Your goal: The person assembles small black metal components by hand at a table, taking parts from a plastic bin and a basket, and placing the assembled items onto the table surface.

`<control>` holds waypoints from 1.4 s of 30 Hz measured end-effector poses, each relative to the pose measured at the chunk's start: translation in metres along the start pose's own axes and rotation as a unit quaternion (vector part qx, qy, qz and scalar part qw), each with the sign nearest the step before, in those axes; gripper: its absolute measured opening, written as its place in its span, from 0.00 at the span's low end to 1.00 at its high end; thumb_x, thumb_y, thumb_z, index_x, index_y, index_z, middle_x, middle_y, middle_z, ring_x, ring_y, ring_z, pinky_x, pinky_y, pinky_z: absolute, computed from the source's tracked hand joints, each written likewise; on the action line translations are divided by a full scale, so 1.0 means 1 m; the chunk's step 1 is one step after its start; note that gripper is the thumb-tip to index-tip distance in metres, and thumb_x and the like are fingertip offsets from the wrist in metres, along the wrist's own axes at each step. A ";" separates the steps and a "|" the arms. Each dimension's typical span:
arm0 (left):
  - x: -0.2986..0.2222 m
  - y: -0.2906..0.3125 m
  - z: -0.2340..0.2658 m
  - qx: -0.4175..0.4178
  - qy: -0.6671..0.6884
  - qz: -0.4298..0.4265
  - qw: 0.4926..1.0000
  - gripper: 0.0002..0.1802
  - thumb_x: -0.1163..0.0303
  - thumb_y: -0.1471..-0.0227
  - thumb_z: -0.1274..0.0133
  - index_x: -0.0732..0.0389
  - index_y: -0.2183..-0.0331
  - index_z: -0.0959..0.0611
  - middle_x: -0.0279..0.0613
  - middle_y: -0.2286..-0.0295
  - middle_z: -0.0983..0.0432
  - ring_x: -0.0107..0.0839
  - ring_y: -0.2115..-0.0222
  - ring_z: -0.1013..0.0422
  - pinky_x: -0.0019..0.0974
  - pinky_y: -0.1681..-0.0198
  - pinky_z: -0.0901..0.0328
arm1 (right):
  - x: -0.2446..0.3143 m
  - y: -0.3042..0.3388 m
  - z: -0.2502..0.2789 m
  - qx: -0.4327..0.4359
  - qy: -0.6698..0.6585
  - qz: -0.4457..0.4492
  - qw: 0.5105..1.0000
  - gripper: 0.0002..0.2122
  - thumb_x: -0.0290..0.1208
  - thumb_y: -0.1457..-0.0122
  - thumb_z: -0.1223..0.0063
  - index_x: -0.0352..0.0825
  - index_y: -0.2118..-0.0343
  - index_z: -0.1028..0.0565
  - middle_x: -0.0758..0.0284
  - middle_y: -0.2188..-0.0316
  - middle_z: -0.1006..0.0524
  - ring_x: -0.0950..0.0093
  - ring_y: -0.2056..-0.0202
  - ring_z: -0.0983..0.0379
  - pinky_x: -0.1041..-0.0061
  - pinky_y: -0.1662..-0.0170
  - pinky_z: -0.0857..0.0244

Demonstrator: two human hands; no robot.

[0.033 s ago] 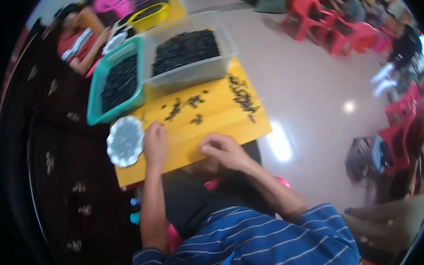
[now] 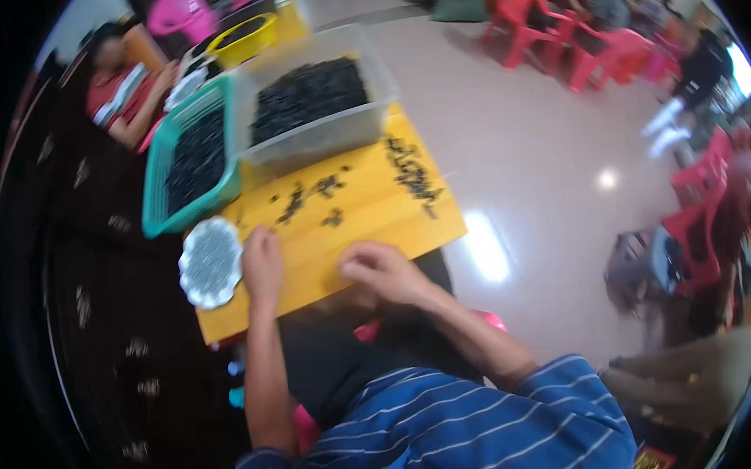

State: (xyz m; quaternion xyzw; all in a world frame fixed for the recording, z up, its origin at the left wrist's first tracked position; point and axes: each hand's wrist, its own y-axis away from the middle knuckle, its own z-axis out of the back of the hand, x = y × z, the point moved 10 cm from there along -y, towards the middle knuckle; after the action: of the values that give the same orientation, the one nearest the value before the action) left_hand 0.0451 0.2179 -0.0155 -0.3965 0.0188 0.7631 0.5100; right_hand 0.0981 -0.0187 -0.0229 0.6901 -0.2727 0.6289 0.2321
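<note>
My left hand (image 2: pixel 262 260) is over the near left part of the yellow table (image 2: pixel 318 262), right beside a white scalloped dish (image 2: pixel 186 280) of small silvery pieces (image 2: pixel 211 260). Its fingers are pressed together; anything between them is too small to see. Near the front edge, my right hand (image 2: pixel 383 269) has its fingers curled toward the thumb, and what it may hold is hidden. Beyond the hands lie a few small black pieces (image 2: pixel 327 185) in loose clusters. A longer scatter of black pieces (image 2: pixel 411 174) runs along the table's right side.
A teal basket (image 2: pixel 152 194) and a translucent plastic bin (image 2: pixel 316 128), both holding black pieces, stand at the back. A yellow basin (image 2: pixel 254 44) is behind them. At far left sits a person in a red shirt (image 2: pixel 122 99). Dark cabinetry flanks the left; red chairs (image 2: pixel 606 52) stand right.
The whole view has shifted slightly, so the table and its things appear a little farther left and lower. Both hands keep nearly the same pose.
</note>
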 end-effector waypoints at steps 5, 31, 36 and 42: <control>0.008 0.001 0.006 -0.030 0.057 -0.002 0.998 0.11 0.74 0.41 0.51 0.71 0.59 0.22 0.52 0.64 0.22 0.40 0.63 0.26 0.38 0.56 0.33 | 0.001 -0.004 0.003 -0.008 -0.051 0.044 0.998 0.04 0.26 0.38 0.43 0.32 0.63 0.23 0.74 0.72 0.25 0.85 0.69 0.30 0.81 0.63 0.33; -0.122 0.055 0.003 0.114 0.304 0.021 0.945 0.05 0.74 0.41 0.45 0.67 0.66 0.19 0.40 0.74 0.20 0.25 0.74 0.24 0.29 0.69 0.30 | -0.003 0.000 -0.007 0.039 -0.235 -0.076 0.968 0.06 0.25 0.35 0.45 0.30 0.58 0.25 0.66 0.65 0.20 0.80 0.64 0.23 0.81 0.59 0.29; -0.117 0.051 -0.003 0.118 0.285 0.028 0.951 0.05 0.74 0.42 0.44 0.67 0.67 0.19 0.40 0.74 0.20 0.25 0.75 0.24 0.29 0.70 0.31 | -0.001 0.000 -0.003 0.027 -0.240 -0.080 0.967 0.06 0.25 0.34 0.47 0.30 0.58 0.25 0.66 0.65 0.21 0.80 0.64 0.24 0.80 0.59 0.29; -0.095 0.038 -0.012 0.097 0.233 0.033 0.967 0.04 0.75 0.43 0.45 0.67 0.67 0.20 0.41 0.75 0.21 0.25 0.75 0.24 0.30 0.70 0.31 | 0.000 -0.001 0.008 -0.007 -0.228 -0.084 0.970 0.05 0.30 0.35 0.45 0.34 0.62 0.24 0.69 0.69 0.21 0.81 0.67 0.25 0.81 0.60 0.31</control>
State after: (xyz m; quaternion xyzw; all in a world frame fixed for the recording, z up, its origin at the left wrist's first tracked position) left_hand 0.0372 0.1218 0.0216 -0.5112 0.2243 0.6603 0.5024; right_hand 0.1045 -0.0234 -0.0240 0.8338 -0.2641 0.4315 0.2210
